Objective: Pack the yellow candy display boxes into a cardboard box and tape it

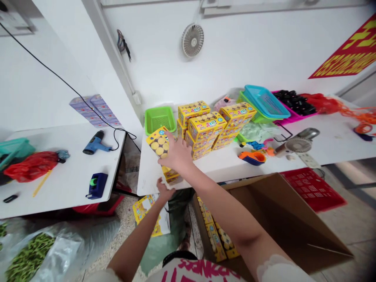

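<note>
My right hand [178, 153] is at the front left of the table, its thumb and fingers gripping the edge of a tilted yellow box [158, 143] that shows round yellow pieces through its face. Just below, more yellow boxes [173, 179] stand at the table's front edge, partly hidden by that hand. My left hand [165, 191] is near their lower corner, fingers apart and holding nothing. Several stacked yellow boxes [207, 127] stand right of my right hand. Under my right arm, an open cardboard carton [264, 207] holds more yellow boxes [216, 235].
A green basket [160, 119] sits behind the boxes. To the right are blue baskets [266, 102], an orange-and-blue tape dispenser [253, 157] and a small fan [298, 145]. A blue heat gun [96, 143] lies on the left table. Flat yellow packaging [147, 207] is below the table edge.
</note>
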Motion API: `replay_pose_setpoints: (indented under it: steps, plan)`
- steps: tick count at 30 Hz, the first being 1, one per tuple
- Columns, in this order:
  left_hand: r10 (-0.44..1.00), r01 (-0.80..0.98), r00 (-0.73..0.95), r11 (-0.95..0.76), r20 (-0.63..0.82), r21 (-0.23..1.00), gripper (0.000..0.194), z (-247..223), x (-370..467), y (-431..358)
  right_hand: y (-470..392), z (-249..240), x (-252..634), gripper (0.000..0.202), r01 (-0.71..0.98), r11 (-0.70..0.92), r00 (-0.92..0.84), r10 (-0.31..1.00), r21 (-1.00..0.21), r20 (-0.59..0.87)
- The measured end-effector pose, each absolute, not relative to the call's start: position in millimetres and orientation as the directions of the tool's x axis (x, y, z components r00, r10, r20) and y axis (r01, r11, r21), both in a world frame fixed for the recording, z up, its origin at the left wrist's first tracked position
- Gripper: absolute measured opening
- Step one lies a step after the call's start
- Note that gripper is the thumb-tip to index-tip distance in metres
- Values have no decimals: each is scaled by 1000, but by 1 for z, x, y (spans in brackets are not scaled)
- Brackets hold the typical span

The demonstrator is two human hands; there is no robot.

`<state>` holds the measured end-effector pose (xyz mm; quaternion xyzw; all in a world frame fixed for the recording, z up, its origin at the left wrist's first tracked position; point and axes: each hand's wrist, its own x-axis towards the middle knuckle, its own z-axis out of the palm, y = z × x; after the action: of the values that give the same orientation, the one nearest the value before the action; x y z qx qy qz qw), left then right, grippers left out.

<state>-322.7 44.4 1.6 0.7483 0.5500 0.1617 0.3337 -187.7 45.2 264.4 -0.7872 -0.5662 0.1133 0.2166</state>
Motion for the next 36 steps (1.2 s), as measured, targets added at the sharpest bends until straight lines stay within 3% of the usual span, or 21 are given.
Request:
replay_pose_setpoints:
  steps: [2,3,5,7,9,12,16,19,23,27,30,33,34,36]
  plan:
    - [947,705,313,-185,-67,685,96,33,-355,76,17,267,-176,97,813,-160,326,922,-561,210]
    - [919,659,388,-330,70,676,98,54,-368,95,0,268,-167,96,786,-100,331,902,-610,278]
    - [706,559,666,-686,242,465,97,105,-380,133,-41,265,-146,102,726,-10,364,854,-688,372]
    - [435,408,895,-887,94,215,92,156,-368,165,-87,258,-121,111,660,-11,426,829,-751,363]
    - [218,223,967,-974,-136,28,95,192,-337,186,-137,245,-97,115,587,-116,507,824,-801,253]
    - [-36,-65,940,-995,-340,-76,95,208,-280,197,-206,215,-69,108,492,-440,670,742,-752,4]
    - [-210,-253,867,-967,-452,-37,92,198,-237,196,-273,150,-42,99,374,-819,839,499,-436,-218]
    - [-180,-221,875,-975,-450,-39,85,201,-236,198,-301,92,-23,97,321,-906,867,398,-275,-301]
    - [-190,-188,942,-982,-278,35,79,228,-251,200,-315,22,-1,100,287,-947,825,322,-147,-465]
    - [-241,-240,964,-971,-109,18,92,267,-241,157,-316,-40,10,101,199,-978,776,197,-64,-599]
    - [-285,-279,943,-958,-173,59,96,276,-198,82,-319,-83,10,99,116,-993,742,105,-27,-662]
    - [-410,-361,874,-907,-260,218,97,245,-133,-6,-327,-120,5,99,88,-996,728,87,-33,-680]
    - [-457,-377,825,-883,-332,280,98,225,-111,-32,-331,-130,3,97,82,-996,728,90,-44,-680]
    - [-522,-405,787,-839,-329,362,100,176,-72,-78,-340,-147,2,89,75,-994,730,110,-82,-674]
